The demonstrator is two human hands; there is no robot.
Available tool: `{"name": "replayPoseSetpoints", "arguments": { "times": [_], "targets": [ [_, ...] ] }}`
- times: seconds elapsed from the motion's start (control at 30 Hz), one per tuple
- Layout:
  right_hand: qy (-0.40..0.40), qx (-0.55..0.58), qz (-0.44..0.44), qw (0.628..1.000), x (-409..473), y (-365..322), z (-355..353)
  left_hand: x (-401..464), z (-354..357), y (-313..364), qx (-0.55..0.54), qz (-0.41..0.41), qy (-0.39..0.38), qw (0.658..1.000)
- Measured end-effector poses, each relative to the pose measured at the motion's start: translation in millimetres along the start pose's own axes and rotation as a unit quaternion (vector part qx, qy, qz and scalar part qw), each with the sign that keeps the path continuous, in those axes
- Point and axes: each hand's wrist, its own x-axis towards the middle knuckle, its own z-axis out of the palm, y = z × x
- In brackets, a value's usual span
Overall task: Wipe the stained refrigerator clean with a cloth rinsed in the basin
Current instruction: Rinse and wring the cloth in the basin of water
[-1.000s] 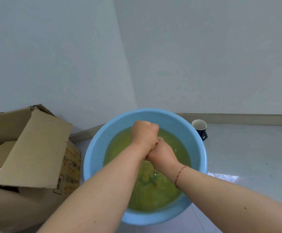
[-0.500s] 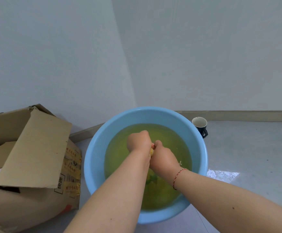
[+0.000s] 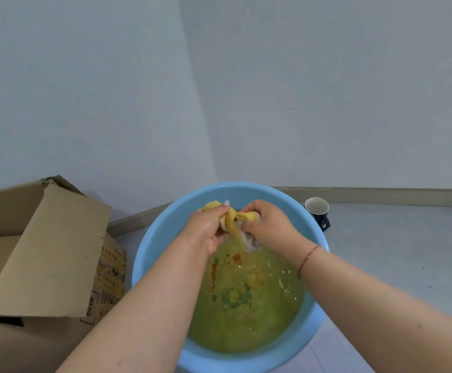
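Cloth (image 3: pixel 234 220): yellow and white, twisted into a rope, stretched between both hands above the water; one end bunched out past the left fist, a wet tail hanging below the grip down to the water surface.
Left hand (image 3: pixel 209 228): fingers curled tight round the left end of cloth, clenched grasp, knuckles toward the far rim.
Right hand (image 3: pixel 268 224): fingers wrapped round the right end of cloth, firm grasp, close beside the left hand without touching it; thin red string bracelet (image 3: pixel 307 256) on the wrist.
Basin (image 3: pixel 149 254): light blue, round, on the floor directly under both hands and forearms; both arms crossing over its near rim.
Water (image 3: pixel 249 319): yellow-green, cloudy, rippled below the hands; coloured printed figures visible through it on the basin bottom, detail too blurred to read.
Mug (image 3: pixel 317 212): dark outside, pale inside, upright on the floor just right of the basin rim, beyond the right hand; handle toward the near side.
Cardboard box (image 3: pixel 41 254): brown, flaps raised, left of the left forearm, touching or nearly touching the basin side, contact not resolvable; printed label on the side facing the basin.
Wall corner (image 3: pixel 192 90): pale, plain, beyond both hands; baseboard running behind basin and mug.
Refrigerator: out of frame.
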Motion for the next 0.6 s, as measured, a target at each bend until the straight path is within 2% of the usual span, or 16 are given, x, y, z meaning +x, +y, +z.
{"name": "replayPoseSetpoints", "arguments": {
  "times": [0.1, 0.27, 0.37, 0.47, 0.53, 0.6],
  "targets": [
    [-0.017, 0.122, 0.043, 0.991, 5.3, -17.1, -25.2, -4.9, -5.8, 21.3, -0.048, 0.020, -0.047, 0.998],
    [0.066, 0.200, 0.111, 0.971, 14.7, -63.2, -65.7, -33.3, 5.6, 76.0, -0.071, 0.030, -0.084, 0.993],
    [0.063, 0.347, 0.115, 0.929, 9.3, -98.7, -94.6, -57.4, 13.8, 107.7, 0.031, 0.034, -0.106, 0.993],
    [0.076, 0.420, 0.120, 0.896, -5.6, -136.4, -128.4, -87.0, 26.4, 133.5, 0.167, 0.037, -0.138, 0.976],
    [0.097, 0.444, 0.143, 0.879, -15.7, -159.7, -150.5, -108.0, 37.0, 148.4, 0.269, 0.046, -0.157, 0.949],
    [0.114, 0.456, 0.183, 0.863, -27.8, -184.0, -175.1, -129.3, 49.4, 166.3, 0.383, 0.080, -0.186, 0.901]
  ]
}}
